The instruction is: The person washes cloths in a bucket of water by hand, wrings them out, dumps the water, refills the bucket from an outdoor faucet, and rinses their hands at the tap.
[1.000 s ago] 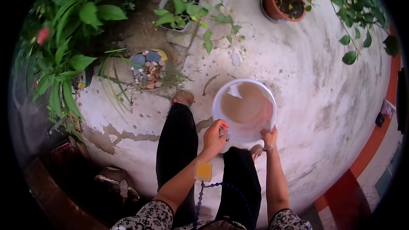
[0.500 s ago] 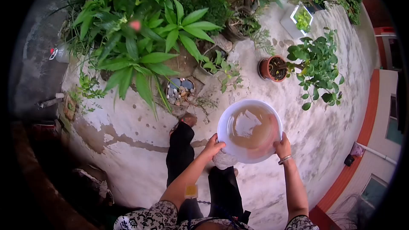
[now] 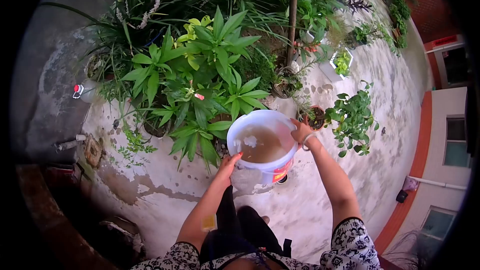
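A white bucket point(image 3: 281, 169) with a red and yellow label, holding murky brownish water, is lifted in front of me and tilted a little. My left hand point(image 3: 229, 166) grips its near left rim, with a greyish cloth point(image 3: 246, 177) hanging just beside the fingers against the bucket. On the right, my right hand point(image 3: 301, 131) holds the far right rim, a bracelet point(image 3: 307, 141) on the wrist. Leafy green plants point(image 3: 200, 105) stand right beyond the bucket.
A potted plant point(image 3: 356, 120) stands right of my right hand. Farther back is a white planter point(image 3: 334, 69). At the left lie a plastic bottle point(image 3: 88, 91) and a pipe end point(image 3: 71, 143). A thin post point(image 3: 293, 17) rises among the plants.
The bucket has moved forward toward the plants and turned, showing its label. My right hand has shifted to the far side of the rim. The view has tipped up, revealing more of the garden.
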Motion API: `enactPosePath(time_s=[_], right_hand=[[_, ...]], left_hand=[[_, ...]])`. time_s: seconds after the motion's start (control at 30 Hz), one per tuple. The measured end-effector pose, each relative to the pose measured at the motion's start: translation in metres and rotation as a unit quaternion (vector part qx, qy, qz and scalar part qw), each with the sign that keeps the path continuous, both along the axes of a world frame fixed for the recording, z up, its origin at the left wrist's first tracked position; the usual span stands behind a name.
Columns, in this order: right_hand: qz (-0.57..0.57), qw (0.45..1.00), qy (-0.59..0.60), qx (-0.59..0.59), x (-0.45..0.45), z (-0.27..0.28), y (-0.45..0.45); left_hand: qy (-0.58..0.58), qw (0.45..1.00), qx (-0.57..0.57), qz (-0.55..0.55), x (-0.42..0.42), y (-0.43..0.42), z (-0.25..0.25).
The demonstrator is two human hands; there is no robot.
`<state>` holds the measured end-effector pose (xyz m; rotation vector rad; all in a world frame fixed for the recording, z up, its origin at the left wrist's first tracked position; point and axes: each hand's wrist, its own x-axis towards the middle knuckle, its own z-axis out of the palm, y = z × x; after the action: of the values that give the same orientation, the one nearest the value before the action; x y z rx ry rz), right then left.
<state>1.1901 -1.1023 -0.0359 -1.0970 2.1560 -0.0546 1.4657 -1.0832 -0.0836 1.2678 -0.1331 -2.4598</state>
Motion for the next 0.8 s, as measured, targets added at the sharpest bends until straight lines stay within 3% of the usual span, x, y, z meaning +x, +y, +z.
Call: enactPosePath(time_s=[0.07, 0.13, 0.2, 0.27, 0.33, 0.43, 0.47, 0.53, 0.57, 0.63, 0.67, 0.73, 0.77, 0.8], right_hand=[[0.083, 0.985, 0.053, 0.141, -0.002, 0.011, -0.051], [0.222, 0.934, 0.119, 0.253, 0.003, 0.019, -0.110], [0.268, 0.918, 0.154, 0.248, 0.003, 0.022, -0.159], [0.351, 0.880, 0.217, 0.235, 0.002, 0.028, -0.200], [0.276, 0.894, 0.310, 0.170, 0.001, 0.022, -0.229], [0.058, 0.850, 0.437, 0.291, 0.066, 0.073, -0.283], [0.092, 0.862, 0.431, 0.251, 0.091, 0.104, -0.281], [0.050, 0.808, 0.513, 0.287, 0.091, 0.095, -0.299], [0.052, 0.808, 0.514, 0.283, 0.094, 0.097, -0.298], [0.056, 0.574, 0.748, 0.329, 0.095, 0.103, -0.293], [0.054, 0.573, 0.750, 0.324, 0.088, 0.106, -0.292], [0.116, 0.636, 0.743, 0.173, 0.065, 0.115, -0.286], [0.063, 0.628, 0.757, 0.170, 0.062, 0.128, -0.279], [0.087, 0.697, 0.704, 0.109, 0.048, 0.136, -0.270]], left_hand=[[0.021, 0.999, 0.020, 0.027, -0.008, -0.016, -0.004], [0.082, 0.980, 0.170, 0.063, -0.017, -0.036, -0.011], [0.075, 0.984, 0.131, 0.091, -0.025, -0.062, 0.007], [0.204, 0.958, 0.149, 0.133, -0.032, -0.083, 0.006], [0.251, 0.944, 0.164, 0.139, -0.040, -0.094, 0.014], [0.354, 0.909, 0.139, 0.169, -0.065, -0.095, 0.027], [0.398, 0.888, 0.185, 0.134, -0.076, -0.090, 0.015], [0.373, 0.912, 0.149, 0.083, -0.085, -0.086, 0.030], [0.374, 0.912, 0.145, 0.085, -0.080, -0.085, 0.036], [0.245, 0.964, 0.086, 0.058, -0.069, -0.079, 0.050], [0.220, 0.971, 0.079, 0.052, -0.056, -0.075, 0.051], [0.168, 0.978, 0.114, 0.053, -0.022, -0.057, 0.021], [0.146, 0.974, 0.161, 0.066, 0.002, -0.043, 0.002], [0.084, 0.979, 0.172, 0.069, 0.031, -0.033, 0.002]])
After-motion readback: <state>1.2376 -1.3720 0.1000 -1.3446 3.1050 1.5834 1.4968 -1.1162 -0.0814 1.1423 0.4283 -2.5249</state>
